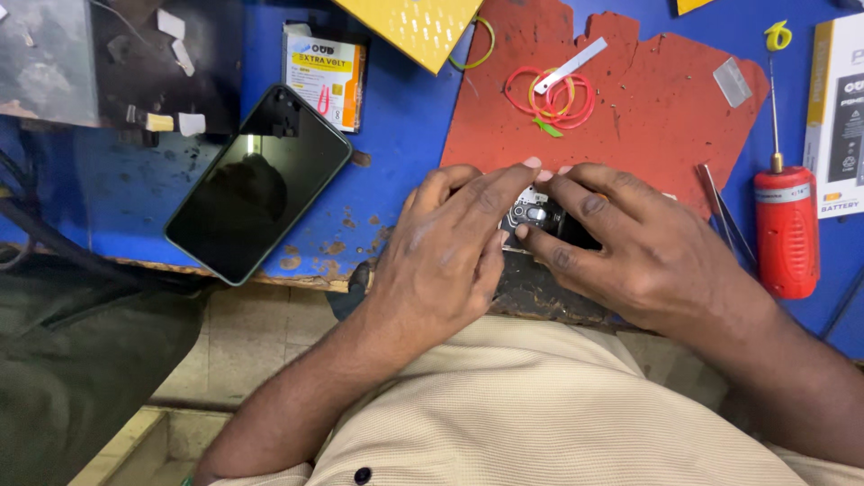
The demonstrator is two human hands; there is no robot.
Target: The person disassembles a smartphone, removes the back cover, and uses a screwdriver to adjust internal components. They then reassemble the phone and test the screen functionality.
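Bare hands (540,243) on metallic phone part (533,214)

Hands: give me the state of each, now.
Left hand: fingers curled, pressing down on the opened phone.
Right hand: fingertips pinching at the same phone; a firm grip cannot be told.

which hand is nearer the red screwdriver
Right. The right hand lies just left of the red screwdriver, apart from it; the left hand is farther left, beyond the right hand.
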